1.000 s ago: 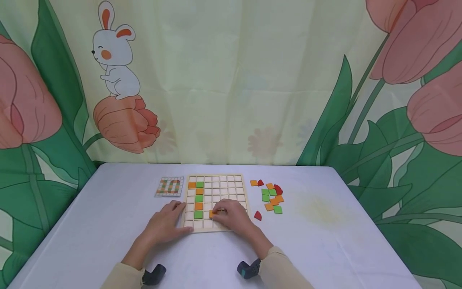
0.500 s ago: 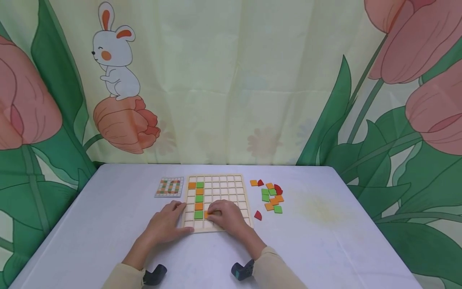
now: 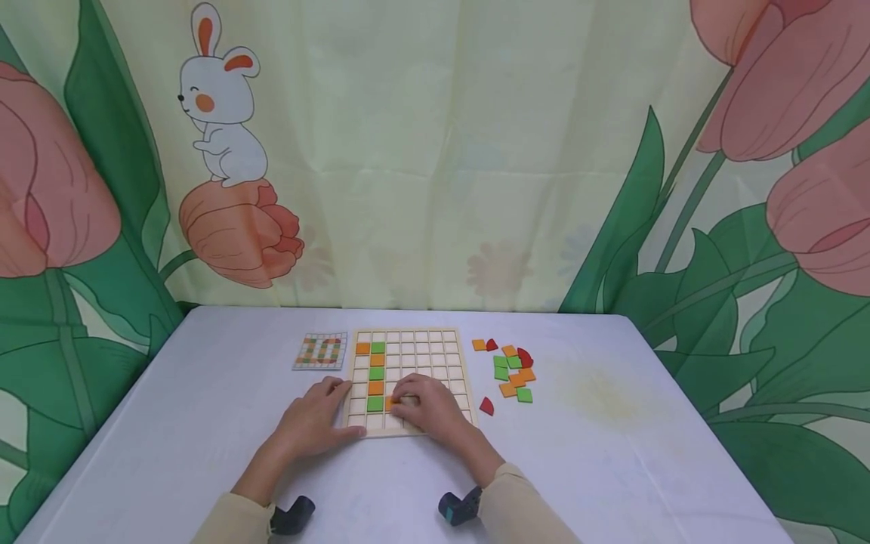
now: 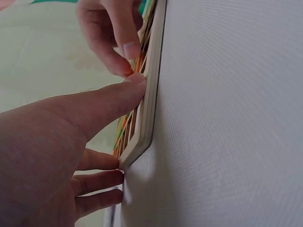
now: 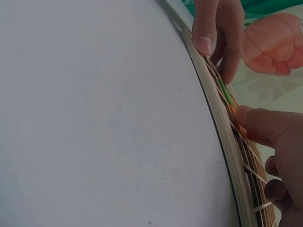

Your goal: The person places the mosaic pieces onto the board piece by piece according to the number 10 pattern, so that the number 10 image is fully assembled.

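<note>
A pale wooden grid board (image 3: pixel 421 349) lies on the table, with orange and green square tiles set in two columns at its left side. My left hand (image 3: pixel 309 419) rests at its near left corner; in the left wrist view the thumb (image 4: pixel 128 87) lies on the front rim and the straight fingers (image 4: pixel 102 182) touch the left edge. My right hand (image 3: pixel 431 404) pinches an orange tile (image 3: pixel 389 403) right beside the lowest green tile (image 3: pixel 375 403). In the right wrist view the thumb is on that orange tile (image 5: pixel 236 119), at the cell's level; the curled fingers hide part of it.
Left of the board lies a small pattern card (image 3: pixel 320 351). To its right are loose green tiles (image 3: pixel 524 395), orange tiles (image 3: pixel 508 390) and red quarter-round pieces (image 3: pixel 486 406). Dark devices (image 3: pixel 459 508) are at both wrists. A printed curtain (image 3: pixel 421 166) hangs behind the table.
My right hand has shifted a little left with the orange tile, up against the column of green and orange tiles, then stayed there. The left hand holds its place on the board corner.
</note>
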Available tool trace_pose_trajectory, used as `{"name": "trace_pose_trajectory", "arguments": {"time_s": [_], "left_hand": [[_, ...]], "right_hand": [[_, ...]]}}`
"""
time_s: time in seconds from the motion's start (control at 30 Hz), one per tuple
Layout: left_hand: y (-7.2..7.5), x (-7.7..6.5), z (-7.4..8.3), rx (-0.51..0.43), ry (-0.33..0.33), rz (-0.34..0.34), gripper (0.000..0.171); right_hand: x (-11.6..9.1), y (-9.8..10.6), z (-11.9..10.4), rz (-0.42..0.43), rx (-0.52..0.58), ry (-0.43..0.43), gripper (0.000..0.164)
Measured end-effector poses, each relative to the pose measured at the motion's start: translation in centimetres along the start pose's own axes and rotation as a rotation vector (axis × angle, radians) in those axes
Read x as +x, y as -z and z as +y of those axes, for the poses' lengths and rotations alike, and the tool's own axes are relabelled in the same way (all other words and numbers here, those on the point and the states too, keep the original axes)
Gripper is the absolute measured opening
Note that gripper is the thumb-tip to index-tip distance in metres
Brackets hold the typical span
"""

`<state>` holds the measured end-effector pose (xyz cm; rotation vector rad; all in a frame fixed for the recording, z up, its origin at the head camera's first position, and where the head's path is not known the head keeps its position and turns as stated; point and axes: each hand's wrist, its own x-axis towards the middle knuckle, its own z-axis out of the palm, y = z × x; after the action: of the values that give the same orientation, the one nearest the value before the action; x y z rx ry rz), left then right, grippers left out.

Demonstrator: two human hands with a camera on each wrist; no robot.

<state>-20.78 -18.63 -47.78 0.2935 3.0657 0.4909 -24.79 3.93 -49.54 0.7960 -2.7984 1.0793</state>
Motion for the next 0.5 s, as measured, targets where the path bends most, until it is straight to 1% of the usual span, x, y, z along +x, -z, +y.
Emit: {"name": "trace_pose_trajectory", "arguments": {"time_s": [0.13, 0.5], "left_hand": [[0.0, 0.0, 0.1, -0.004, 0.004, -0.004, 0.087], [0.2, -0.2, 0.3, -0.018, 0.011, -0.01, 0.087]], "right_hand": [[-0.3, 0.6, 0.2, 0.014, 0.008, 0.005, 0.01], [-1.3, 2.9, 1.6, 0.081, 0.0, -0.055, 0.008]]}}
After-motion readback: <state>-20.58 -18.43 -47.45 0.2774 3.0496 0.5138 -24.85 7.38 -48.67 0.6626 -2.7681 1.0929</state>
